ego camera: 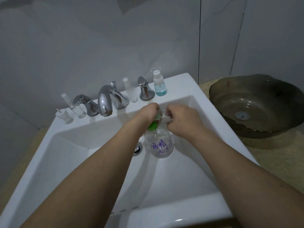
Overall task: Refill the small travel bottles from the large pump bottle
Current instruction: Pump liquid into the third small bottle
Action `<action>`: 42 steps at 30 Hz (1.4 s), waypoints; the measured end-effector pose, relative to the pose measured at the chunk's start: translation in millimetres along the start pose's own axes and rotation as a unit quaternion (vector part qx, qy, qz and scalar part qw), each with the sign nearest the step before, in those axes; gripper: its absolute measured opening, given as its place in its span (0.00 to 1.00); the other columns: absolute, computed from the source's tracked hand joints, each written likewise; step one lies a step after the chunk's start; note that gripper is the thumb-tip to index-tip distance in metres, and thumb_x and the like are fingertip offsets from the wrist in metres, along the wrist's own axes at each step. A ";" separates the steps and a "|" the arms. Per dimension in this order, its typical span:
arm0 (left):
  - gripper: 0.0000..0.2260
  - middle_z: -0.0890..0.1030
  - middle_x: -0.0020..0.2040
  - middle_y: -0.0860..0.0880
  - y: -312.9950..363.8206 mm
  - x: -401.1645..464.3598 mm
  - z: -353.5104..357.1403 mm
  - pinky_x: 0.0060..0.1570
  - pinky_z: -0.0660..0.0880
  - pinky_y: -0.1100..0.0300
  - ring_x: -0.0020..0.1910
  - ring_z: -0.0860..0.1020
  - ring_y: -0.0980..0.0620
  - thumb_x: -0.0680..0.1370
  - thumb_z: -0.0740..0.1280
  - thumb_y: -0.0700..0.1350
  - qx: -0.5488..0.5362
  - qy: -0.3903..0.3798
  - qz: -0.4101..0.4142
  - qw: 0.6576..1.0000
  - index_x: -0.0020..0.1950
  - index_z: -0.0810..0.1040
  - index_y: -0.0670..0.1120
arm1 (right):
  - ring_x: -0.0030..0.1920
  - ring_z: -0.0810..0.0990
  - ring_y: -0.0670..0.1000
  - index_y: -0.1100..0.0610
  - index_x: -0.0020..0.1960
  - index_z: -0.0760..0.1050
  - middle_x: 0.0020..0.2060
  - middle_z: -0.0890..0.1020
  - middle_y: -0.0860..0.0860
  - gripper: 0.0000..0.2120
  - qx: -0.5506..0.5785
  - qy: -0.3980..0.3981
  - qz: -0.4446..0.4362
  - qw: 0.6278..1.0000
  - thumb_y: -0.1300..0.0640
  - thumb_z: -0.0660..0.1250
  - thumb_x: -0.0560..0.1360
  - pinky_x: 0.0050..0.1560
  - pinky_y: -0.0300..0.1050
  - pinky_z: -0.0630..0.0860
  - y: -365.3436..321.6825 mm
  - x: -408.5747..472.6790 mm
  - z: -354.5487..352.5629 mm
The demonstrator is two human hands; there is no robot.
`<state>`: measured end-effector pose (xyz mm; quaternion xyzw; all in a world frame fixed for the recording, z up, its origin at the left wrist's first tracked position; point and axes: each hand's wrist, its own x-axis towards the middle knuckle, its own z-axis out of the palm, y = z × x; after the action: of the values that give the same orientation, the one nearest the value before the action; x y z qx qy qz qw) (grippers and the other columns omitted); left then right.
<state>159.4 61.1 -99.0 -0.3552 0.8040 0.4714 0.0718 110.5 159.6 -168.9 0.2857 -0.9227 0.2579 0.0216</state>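
Note:
The large clear pump bottle [160, 144], with purple handwriting and a green pump collar, stands in the white sink basin [189, 170]. My left hand [148, 112] is closed over its pump head. My right hand [181, 117] holds a small clear travel bottle [164, 116] tilted against the pump's spout. On the sink's back ledge stand a spray bottle with blue liquid [159, 84], a frosted small bottle [131, 91], a clear slim bottle [75, 106] and a loose white pump cap [65, 116].
A chrome faucet [106, 101] with two handles [85, 104] [145, 90] sits on the ledge behind my hands. The drain [137, 148] lies left of the pump bottle. A dark glass bowl [256, 106] rests on the beige counter at right.

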 end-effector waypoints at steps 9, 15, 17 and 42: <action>0.11 0.74 0.35 0.46 3.2 -4.8 -9.9 0.29 0.60 0.59 0.30 0.68 0.51 0.81 0.55 0.48 -0.022 -0.010 -0.007 1.000 0.43 0.71 0.46 | 0.48 0.77 0.54 0.49 0.41 0.67 0.41 0.76 0.46 0.10 0.050 -0.014 0.006 0.999 0.58 0.66 0.66 0.44 0.44 0.71 -2.0 -2.6 -0.6; 0.12 0.75 0.36 0.47 3.8 -6.0 -12.0 0.29 0.59 0.58 0.32 0.69 0.50 0.81 0.55 0.50 -0.001 0.000 -0.018 1.000 0.43 0.71 0.45 | 0.45 0.76 0.53 0.49 0.41 0.66 0.38 0.72 0.43 0.10 0.053 -0.011 -0.012 0.998 0.58 0.67 0.67 0.40 0.41 0.66 -3.1 -2.8 -2.9; 0.13 0.75 0.36 0.46 3.1 -6.0 -9.9 0.29 0.59 0.59 0.31 0.69 0.50 0.81 0.55 0.49 0.003 0.002 -0.014 1.000 0.41 0.71 0.45 | 0.45 0.76 0.53 0.49 0.41 0.66 0.39 0.72 0.44 0.10 0.051 -0.017 -0.011 0.998 0.58 0.67 0.67 0.40 0.41 0.66 -2.0 -2.3 -3.1; 0.09 0.76 0.38 0.45 -7.1 12.2 0.0 0.29 0.61 0.59 0.28 0.69 0.50 0.79 0.56 0.49 -0.035 -0.005 -0.013 0.999 0.48 0.72 0.46 | 0.50 0.77 0.53 0.47 0.44 0.67 0.47 0.79 0.47 0.12 0.029 -0.044 0.005 0.999 0.57 0.68 0.66 0.49 0.45 0.74 -0.3 -0.2 -1.5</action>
<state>155.0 52.8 -109.5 -0.3652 0.7820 0.5002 0.0691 110.6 160.2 -167.4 0.2924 -0.9164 0.2718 -0.0287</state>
